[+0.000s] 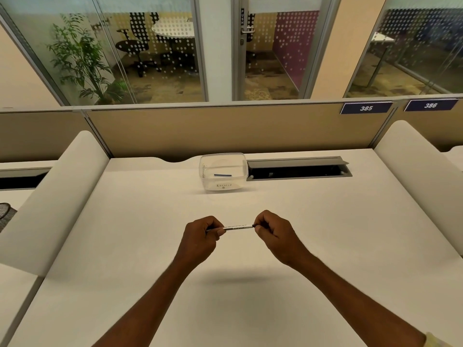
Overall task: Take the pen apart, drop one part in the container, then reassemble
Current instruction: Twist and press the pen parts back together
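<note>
Head view: pen [238, 227] held level above the white desk [150, 246], between both hands. Left hand [200, 236] fingers curled, pinching its left end; right hand [273, 231] fingers curled, pinching the right end. Clear container [208, 181] sits well beyond at the desk's far edge, a thin blue rod [222, 175] lying inside.

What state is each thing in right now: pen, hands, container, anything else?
Pen: held level above the desk, one end in each hand.
Left hand: pinches the pen's left end.
Right hand: pinches the pen's right end.
Container: upright, lidless, on the desk.
Blue part: lying inside the container.
Desk hatch: flap raised.
</note>
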Demonstrator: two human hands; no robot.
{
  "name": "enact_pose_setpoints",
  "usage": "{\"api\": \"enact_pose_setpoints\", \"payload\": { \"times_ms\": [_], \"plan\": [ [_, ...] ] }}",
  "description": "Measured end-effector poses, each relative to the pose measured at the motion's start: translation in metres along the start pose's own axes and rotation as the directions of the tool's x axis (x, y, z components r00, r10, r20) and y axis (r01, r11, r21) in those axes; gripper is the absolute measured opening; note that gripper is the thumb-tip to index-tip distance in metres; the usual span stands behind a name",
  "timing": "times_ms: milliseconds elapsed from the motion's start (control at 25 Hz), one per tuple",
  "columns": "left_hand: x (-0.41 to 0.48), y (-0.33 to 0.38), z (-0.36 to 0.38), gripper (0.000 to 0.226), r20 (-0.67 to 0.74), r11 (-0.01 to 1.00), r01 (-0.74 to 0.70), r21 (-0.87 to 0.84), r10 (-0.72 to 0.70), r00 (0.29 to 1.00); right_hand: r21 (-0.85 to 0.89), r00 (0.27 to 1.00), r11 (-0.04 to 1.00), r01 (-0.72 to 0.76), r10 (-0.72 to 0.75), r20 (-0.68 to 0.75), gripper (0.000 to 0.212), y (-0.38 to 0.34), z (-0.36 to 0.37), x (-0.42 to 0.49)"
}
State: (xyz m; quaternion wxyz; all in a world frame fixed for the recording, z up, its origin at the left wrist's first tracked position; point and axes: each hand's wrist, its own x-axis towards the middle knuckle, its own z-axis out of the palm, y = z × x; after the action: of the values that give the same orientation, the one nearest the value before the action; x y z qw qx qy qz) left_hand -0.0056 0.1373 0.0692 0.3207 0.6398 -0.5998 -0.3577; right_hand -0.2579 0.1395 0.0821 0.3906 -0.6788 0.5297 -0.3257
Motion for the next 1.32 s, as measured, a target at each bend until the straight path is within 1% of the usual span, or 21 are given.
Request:
{"api": "enact_pose_setpoints", "payload": {
  "times_ms": [80,160,240,360,520,680,760,880,960,1000,1080,1160,1240,1320],
  "plan": [
    [-0.001,-0.001,-0.003,0.023,0.023,1.000,0.020,-0.019,-0.020,1.000,-0.077,0.997,0.994,0.074,-0.073,0.008,0.010,0.000,-0.002,0.000],
    [-0.001,-0.001,-0.005,0.024,0.034,0.999,0.025,-0.029,-0.024,0.999,-0.098,0.995,0.990,0.099,-0.098,0.023,0.010,-0.001,-0.002,0.000],
    [-0.001,0.000,-0.007,0.025,0.035,0.999,0.022,-0.032,-0.021,0.999,-0.089,0.995,0.991,0.100,-0.097,0.037,0.014,-0.002,0.000,0.001],
    [-0.001,0.001,-0.008,0.026,0.017,1.000,0.004,-0.016,-0.003,1.000,-0.049,0.997,0.997,0.061,-0.059,0.043,0.019,-0.006,0.002,-0.001],
    [-0.004,0.001,-0.006,0.029,-0.030,0.999,-0.043,0.009,0.043,0.999,0.058,0.995,0.996,-0.064,0.059,0.082,0.027,-0.012,0.003,-0.001],
    [-0.005,0.004,-0.004,0.033,-0.077,0.996,-0.086,0.013,0.087,0.993,0.256,0.975,0.943,-0.213,0.190,0.112,0.038,-0.022,0.006,0.000],
    [-0.005,0.007,-0.005,0.033,-0.096,0.993,-0.114,0.026,0.116,0.989,0.344,0.950,0.887,-0.308,0.271,0.152,0.039,-0.028,0.006,0.001],
    [-0.005,0.010,-0.006,0.031,-0.121,0.985,-0.161,0.061,0.167,0.979,0.381,0.877,0.792,-0.477,0.403,0.261,0.033,-0.032,0.001,0.006],
    [-0.005,0.011,-0.007,0.031,-0.120,0.984,-0.165,0.070,0.173,0.978,0.390,0.852,0.760,-0.520,0.426,0.305,0.031,-0.030,-0.002,0.007],
    [-0.005,0.012,-0.007,0.032,-0.113,0.987,-0.150,0.065,0.157,0.981,0.379,0.859,0.774,-0.507,0.417,0.296,0.033,-0.029,-0.003,0.006],
    [-0.003,0.012,-0.009,0.032,-0.092,0.994,-0.101,0.044,0.105,0.990,0.309,0.913,0.862,-0.402,0.352,0.206,0.034,-0.026,-0.003,0.004],
    [-0.002,0.011,-0.010,0.031,-0.080,0.999,-0.048,0.011,0.049,0.996,0.216,0.968,0.944,-0.249,0.235,0.087,0.021,-0.023,-0.002,0.002],
    [-0.001,0.012,-0.012,0.030,-0.071,1.000,-0.002,-0.017,0.000,0.998,0.191,0.990,0.972,-0.140,0.139,0.018,0.007,-0.020,-0.003,0.002],
    [-0.001,0.013,-0.012,0.030,-0.037,1.000,0.012,-0.024,-0.013,0.999,0.158,0.996,0.986,-0.052,0.062,-0.059,0.011,-0.017,-0.002,0.001]
  ]
}}
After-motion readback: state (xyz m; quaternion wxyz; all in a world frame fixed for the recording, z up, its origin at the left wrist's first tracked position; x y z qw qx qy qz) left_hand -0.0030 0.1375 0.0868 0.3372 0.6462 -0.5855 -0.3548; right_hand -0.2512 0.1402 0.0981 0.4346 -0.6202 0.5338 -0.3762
